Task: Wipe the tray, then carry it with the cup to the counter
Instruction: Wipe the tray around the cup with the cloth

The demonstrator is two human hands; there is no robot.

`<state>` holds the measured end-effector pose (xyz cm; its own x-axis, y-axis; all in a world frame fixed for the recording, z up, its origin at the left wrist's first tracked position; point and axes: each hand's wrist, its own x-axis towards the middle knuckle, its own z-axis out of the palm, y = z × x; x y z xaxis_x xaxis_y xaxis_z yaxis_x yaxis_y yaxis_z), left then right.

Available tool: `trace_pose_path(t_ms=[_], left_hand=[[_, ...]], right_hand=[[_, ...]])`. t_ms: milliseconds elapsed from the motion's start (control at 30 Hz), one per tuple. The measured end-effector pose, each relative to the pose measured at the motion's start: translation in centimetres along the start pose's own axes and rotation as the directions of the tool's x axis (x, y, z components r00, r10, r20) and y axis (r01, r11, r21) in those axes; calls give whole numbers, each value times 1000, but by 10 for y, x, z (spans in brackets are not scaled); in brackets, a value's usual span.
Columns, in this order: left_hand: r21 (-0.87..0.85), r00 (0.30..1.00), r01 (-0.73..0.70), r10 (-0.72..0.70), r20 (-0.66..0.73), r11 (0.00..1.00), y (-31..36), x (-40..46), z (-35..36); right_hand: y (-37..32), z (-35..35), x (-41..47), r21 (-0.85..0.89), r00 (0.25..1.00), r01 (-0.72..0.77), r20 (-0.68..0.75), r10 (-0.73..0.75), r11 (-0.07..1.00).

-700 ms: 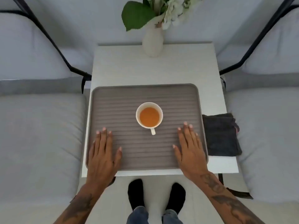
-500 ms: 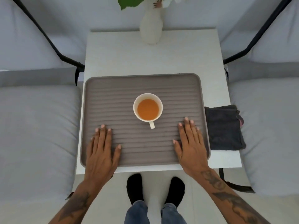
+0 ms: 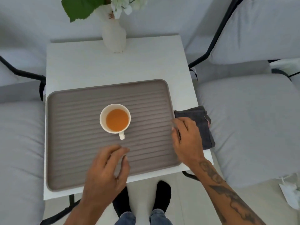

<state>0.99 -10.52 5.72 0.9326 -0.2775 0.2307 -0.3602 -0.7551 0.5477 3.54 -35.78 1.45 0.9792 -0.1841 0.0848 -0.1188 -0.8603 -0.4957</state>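
Note:
A ribbed grey-brown tray (image 3: 71,127) lies on a small white table (image 3: 90,65). At its middle stands a white cup (image 3: 115,118) of orange tea, handle toward me. My left hand (image 3: 105,172) hovers over the tray's near part, just below the cup handle, fingers curled and apart, holding nothing. My right hand (image 3: 186,140) is at the tray's right edge, fingers spread, partly over a folded dark grey cloth (image 3: 203,125) beside the tray. It is blurred, and I see no grip on the cloth.
A white vase (image 3: 114,35) with a green leaf and white flowers stands at the table's far edge. Grey cushioned seats with black frames flank the table, left (image 3: 19,143) and right (image 3: 251,127). My feet in black socks (image 3: 162,197) show below the table's near edge.
Both hands have lifted off the tray. My left hand moved right toward the cup handle and curled. My right hand moved right to the tray's edge over the cloth. The view tilted.

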Motion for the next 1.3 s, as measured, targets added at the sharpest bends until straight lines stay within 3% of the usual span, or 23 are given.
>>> trace_pose_path(t_ms=[67,167,300,400,533,767,900,1033,1167,1300], left_hand=[[-71,992,-118,121,38,990,38,33,22],[-95,972,-174,186,143,980,77,85,66],[73,925,-183,147,350,980,98,139,123],[278,859,-252,82,505,927,101,157,149],[423,835,-275,-4,550,863,103,158,165],[415,831,-239,-37,555,878,111,157,168],[295,882,-148,-9,471,944,112,149,165],[-48,916,-2,21,402,999,118,137,154],[-394,899,283,-99,426,874,138,116,113],[-614,924,359,-177,338,703,147,84,57]], right_hand=[[23,-16,18,-71,998,-55,-5,55,996],[52,-31,39,-188,987,-82,122,106,979],[73,-34,55,-274,949,49,311,40,960],[79,-35,63,-268,932,76,361,27,960],[84,-37,70,-301,937,90,349,22,949],[98,-35,71,-341,954,150,296,-45,928],[102,-44,62,-319,934,207,344,-90,925],[91,-78,52,-154,915,93,403,-23,984],[56,-128,36,9,904,-78,421,67,997],[2,-170,18,193,916,-130,398,44,972]])
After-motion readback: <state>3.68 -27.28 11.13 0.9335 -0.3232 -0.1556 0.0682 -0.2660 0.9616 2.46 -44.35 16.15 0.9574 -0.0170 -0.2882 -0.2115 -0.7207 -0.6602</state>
